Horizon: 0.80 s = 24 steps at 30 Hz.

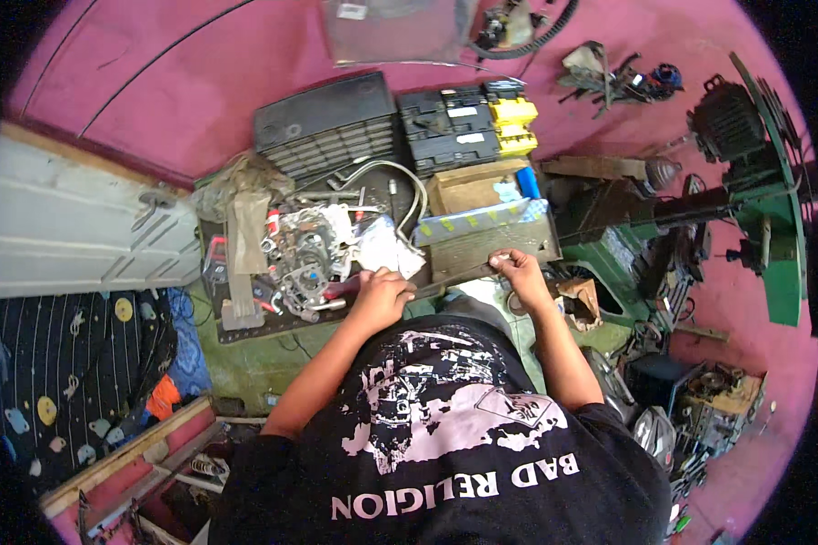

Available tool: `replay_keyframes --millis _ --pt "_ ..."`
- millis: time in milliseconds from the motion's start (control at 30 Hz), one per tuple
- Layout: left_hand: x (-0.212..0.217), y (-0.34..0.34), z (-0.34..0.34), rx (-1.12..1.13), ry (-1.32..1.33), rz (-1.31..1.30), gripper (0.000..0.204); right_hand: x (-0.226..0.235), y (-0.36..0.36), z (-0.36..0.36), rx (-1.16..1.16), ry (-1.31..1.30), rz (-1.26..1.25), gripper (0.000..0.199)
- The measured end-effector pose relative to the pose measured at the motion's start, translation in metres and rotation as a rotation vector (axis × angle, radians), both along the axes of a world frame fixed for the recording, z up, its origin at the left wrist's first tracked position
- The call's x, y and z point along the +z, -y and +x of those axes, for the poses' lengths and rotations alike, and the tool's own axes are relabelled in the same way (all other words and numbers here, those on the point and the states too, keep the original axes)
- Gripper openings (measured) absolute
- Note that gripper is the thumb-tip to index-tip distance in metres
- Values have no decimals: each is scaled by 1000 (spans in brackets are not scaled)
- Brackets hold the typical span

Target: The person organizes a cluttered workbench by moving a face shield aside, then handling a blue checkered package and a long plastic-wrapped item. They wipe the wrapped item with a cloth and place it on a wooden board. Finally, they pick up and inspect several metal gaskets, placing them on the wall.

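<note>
- Left hand (384,298): fingers curled narrow at the front edge of the dark, perforated workbench (282,328); can't tell if anything sits inside the curl.
- Right hand (521,275): thumb and forefinger brought close in a pinch over the front of the flat brown board (459,257); something small may be between the tips, too small to tell.
- Main thing: the board lies on the bench's right half, in front of the brown cardboard box (471,189); a clear plastic strip with yellow marks (471,223) lies along its back.
- Just beyond the left hand: a crumpled white sheet (391,252), then a heap of silver metal parts (311,245) at left.
- Doing it well, my judgement: keep the pinch light and square, fingertips only, so a small piece wouldn't roll off the front edge.
- The left hand would best steady from the edge, palm low, without dragging the sheet or nudging the heap; small parts there look easy to scatter.
- The curved grey hose (422,194) loops between heap and box; sleeves and wrists should stay clear, since a snag could shift things.
- Work over the board, I'd say: flat, less cluttered, easier for spotting drops.
</note>
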<state>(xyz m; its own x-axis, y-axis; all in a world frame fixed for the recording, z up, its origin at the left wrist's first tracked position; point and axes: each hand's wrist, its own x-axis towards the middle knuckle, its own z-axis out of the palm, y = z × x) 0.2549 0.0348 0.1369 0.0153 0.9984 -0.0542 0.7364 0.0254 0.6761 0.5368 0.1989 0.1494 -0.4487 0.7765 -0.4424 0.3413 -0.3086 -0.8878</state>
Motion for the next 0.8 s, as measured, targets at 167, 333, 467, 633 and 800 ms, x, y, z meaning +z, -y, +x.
replay_keyframes --millis 167,333,467,633,800 --pt "17 -91 52 -101 -41 136 14 -8 -37 66 -268 -194 -25 13" --pt "17 -178 105 -202 -161 161 18 -4 -93 141 -463 -190 129 11" --pt "14 -233 140 -202 -238 104 18 7 -136 188 -574 -219 120 11" --pt "-7 -267 157 -68 -285 134 26 -26 -190 230 -558 -164 250 8" --pt "-19 -266 155 118 -326 51 26 -47 -219 240 -524 -131 267 8"
